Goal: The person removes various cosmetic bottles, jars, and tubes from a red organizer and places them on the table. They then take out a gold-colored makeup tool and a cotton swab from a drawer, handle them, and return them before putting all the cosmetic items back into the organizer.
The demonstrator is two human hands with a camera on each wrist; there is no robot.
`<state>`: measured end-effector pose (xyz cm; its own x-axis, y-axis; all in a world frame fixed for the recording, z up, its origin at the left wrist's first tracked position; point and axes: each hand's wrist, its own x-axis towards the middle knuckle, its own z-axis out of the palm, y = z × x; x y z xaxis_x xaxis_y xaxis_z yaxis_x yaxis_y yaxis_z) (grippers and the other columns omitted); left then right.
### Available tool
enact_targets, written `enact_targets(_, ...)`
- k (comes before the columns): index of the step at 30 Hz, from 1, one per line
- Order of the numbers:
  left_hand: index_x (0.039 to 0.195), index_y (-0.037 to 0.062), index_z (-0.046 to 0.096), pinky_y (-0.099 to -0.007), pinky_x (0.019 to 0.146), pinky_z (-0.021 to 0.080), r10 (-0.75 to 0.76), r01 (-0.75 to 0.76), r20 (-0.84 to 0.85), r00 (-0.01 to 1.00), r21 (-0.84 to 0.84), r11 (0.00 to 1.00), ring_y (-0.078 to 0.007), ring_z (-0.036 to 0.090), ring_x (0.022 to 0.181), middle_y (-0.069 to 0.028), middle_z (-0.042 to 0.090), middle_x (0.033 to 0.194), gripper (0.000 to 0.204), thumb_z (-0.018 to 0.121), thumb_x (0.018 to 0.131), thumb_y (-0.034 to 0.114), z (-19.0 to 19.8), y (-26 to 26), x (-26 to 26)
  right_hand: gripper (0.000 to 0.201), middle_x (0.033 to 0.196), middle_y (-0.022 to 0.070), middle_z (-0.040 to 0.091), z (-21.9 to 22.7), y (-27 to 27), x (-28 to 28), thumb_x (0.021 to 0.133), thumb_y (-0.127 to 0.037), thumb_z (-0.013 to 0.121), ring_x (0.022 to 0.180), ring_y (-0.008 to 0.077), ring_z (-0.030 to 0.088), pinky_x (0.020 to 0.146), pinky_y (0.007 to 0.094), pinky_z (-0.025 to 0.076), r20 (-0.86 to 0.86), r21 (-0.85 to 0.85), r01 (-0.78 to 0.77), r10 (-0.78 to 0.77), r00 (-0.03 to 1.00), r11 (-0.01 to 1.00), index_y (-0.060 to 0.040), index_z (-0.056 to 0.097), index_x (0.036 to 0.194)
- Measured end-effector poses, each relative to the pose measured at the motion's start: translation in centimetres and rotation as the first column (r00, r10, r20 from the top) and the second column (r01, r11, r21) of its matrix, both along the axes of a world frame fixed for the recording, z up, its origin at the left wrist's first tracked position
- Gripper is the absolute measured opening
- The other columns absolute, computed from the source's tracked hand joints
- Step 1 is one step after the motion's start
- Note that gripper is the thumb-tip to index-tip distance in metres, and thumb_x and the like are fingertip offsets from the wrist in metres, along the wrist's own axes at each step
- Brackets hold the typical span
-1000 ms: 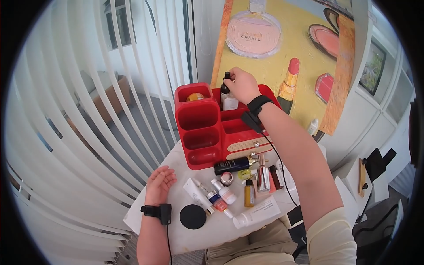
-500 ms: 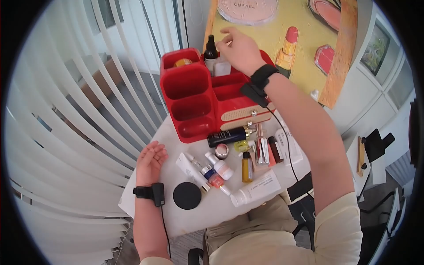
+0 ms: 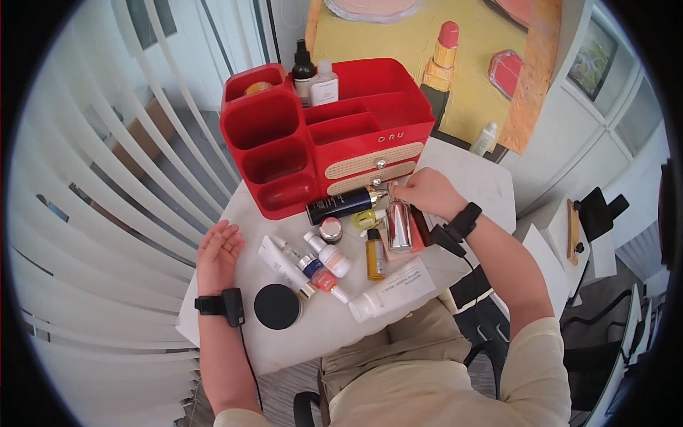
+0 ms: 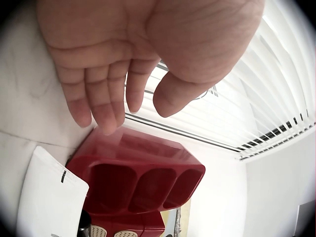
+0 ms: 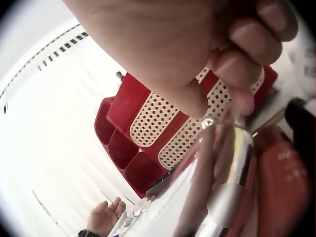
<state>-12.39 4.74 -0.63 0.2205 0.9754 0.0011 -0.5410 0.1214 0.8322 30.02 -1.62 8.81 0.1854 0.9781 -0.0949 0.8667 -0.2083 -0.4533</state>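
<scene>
My right hand (image 3: 430, 192) is at the top end of a silver bottle (image 3: 400, 226) lying among the cosmetics, with thumb and forefinger around its narrow neck. In the right wrist view, the shiny silver bottle (image 5: 229, 182) runs below those fingertips, and the other fingers are curled. My left hand (image 3: 219, 249) rests palm up at the table's left side, holding nothing, its fingers loosely bent. A red organizer (image 3: 267, 124) stands behind the cosmetics. A black spray bottle (image 3: 303, 71) and a clear bottle with a white label (image 3: 325, 89) stand upright in its rear compartment.
A dark blue bottle (image 3: 345, 205), an amber bottle (image 3: 375, 257), a white tube (image 3: 395, 288) and several small bottles lie on the white table (image 3: 341, 349). A black round lid (image 3: 277, 306) is near the left wrist. A painting (image 3: 398, 43) stands behind; blinds hang left.
My right hand has left the bottles in the organizer's rear compartment and come down to the silver bottle. The head view has tilted down; my left hand stays in place.
</scene>
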Motion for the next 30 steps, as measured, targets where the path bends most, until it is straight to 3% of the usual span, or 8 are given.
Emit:
enact_targets(7,0.123,-0.0017,0.054,-0.0361,0.088,0.054,-0.004,0.004,0.019,1.000,0.019,1.000,-0.0226,0.065,0.096,-0.0155,0.066,0.111,0.030,0.053,0.098,0.015,-0.3,0.1,-0.2,0.043,0.082,0.0206,0.067,-1.4,0.7,0.6,0.081,-0.038,0.064,0.078,0.0339,0.065,0.073,0.0402,0.051,-0.241,-0.007,-0.062,0.059,0.969,0.998,0.0010,0.065,0.099)
enact_targets(10,0.123,-0.0011,0.054,-0.0367,0.088,0.054,-0.001,0.001,0.016,1.000,0.021,1.000,-0.0228,0.065,0.095,-0.0154,0.066,0.111,0.029,0.052,0.098,0.015,-0.3,0.0,-0.1,0.039,0.075,0.0155,0.068,-3.4,1.2,1.4,0.079,-0.033,0.067,0.071,0.0254,0.065,0.067,0.0364,0.051,-0.439,0.114,-0.064,0.108,0.892,0.991,0.0041,0.067,0.090)
enact_targets(12,0.122,-0.0009,0.054,-0.0371,0.088,0.054,-0.001,0.000,0.022,1.000,0.012,1.000,-0.0230,0.065,0.095,-0.0152,0.066,0.111,0.029,0.052,0.098,0.015,-0.4,0.0,-0.2,0.037,0.067,0.0110,0.065,-3.2,1.2,1.5,0.079,-0.029,0.068,0.063,0.0180,0.062,0.060,0.0331,0.049,-0.593,-0.018,-0.014,0.000,0.805,1.000,0.0073,0.066,0.080)
enact_targets(15,0.124,-0.0008,0.053,-0.0378,0.089,0.053,-0.009,0.008,0.004,1.000,0.023,1.000,-0.0235,0.064,0.098,-0.0147,0.065,0.112,0.033,0.053,0.099,0.020,-0.8,0.3,-0.5,0.038,0.063,0.0106,0.062,-1.4,0.5,1.3,0.080,-0.030,0.066,0.057,0.0147,0.059,0.053,0.0314,0.046,-0.549,0.007,0.035,-0.026,0.836,0.999,0.0075,0.066,0.072)
enact_targets(25,0.122,-0.0023,0.054,-0.0368,0.086,0.054,0.019,-0.019,0.029,0.999,-0.008,1.000,-0.0236,0.065,0.096,-0.0159,0.066,0.110,0.028,0.051,0.098,0.011,-0.1,-0.2,0.0,0.021,0.069,0.0045,0.063,7.3,-1.2,2.4,0.087,-0.017,0.059,0.051,0.0060,0.051,0.046,0.0206,0.039,-0.673,0.269,0.181,0.050,0.738,0.946,0.0032,0.065,0.086)
enact_targets(27,0.121,-0.0023,0.055,-0.0365,0.086,0.054,0.020,-0.020,0.028,0.999,-0.006,1.000,-0.0236,0.065,0.095,-0.0159,0.066,0.110,0.027,0.051,0.098,0.011,0.1,-0.2,0.0,0.020,0.068,0.0039,0.063,9.4,-0.2,2.6,0.089,-0.018,0.059,0.050,0.0059,0.051,0.045,0.0204,0.038,-0.697,0.501,0.258,0.209,0.686,0.826,0.0007,0.064,0.087)
enact_targets(28,0.121,-0.0024,0.056,-0.0363,0.086,0.054,0.016,-0.016,0.023,1.000,-0.004,1.000,-0.0236,0.065,0.095,-0.0159,0.066,0.109,0.027,0.051,0.098,0.011,0.1,-0.2,0.0,0.020,0.068,0.0039,0.063,10.7,0.3,2.4,0.089,-0.018,0.059,0.050,0.0059,0.051,0.045,0.0204,0.038,-0.694,0.502,0.253,0.211,0.688,0.827,0.0007,0.064,0.087)
enact_targets(30,0.121,-0.0018,0.055,-0.0362,0.086,0.054,0.014,-0.014,0.010,1.000,0.004,1.000,-0.0234,0.066,0.095,-0.0153,0.066,0.109,0.027,0.051,0.098,0.013,-0.1,-0.1,0.0,0.022,0.068,0.0048,0.064,13.0,1.8,1.4,0.089,-0.020,0.061,0.053,0.0085,0.056,0.049,0.0240,0.043,-0.609,0.643,0.312,0.220,0.762,0.699,0.0011,0.062,0.088)
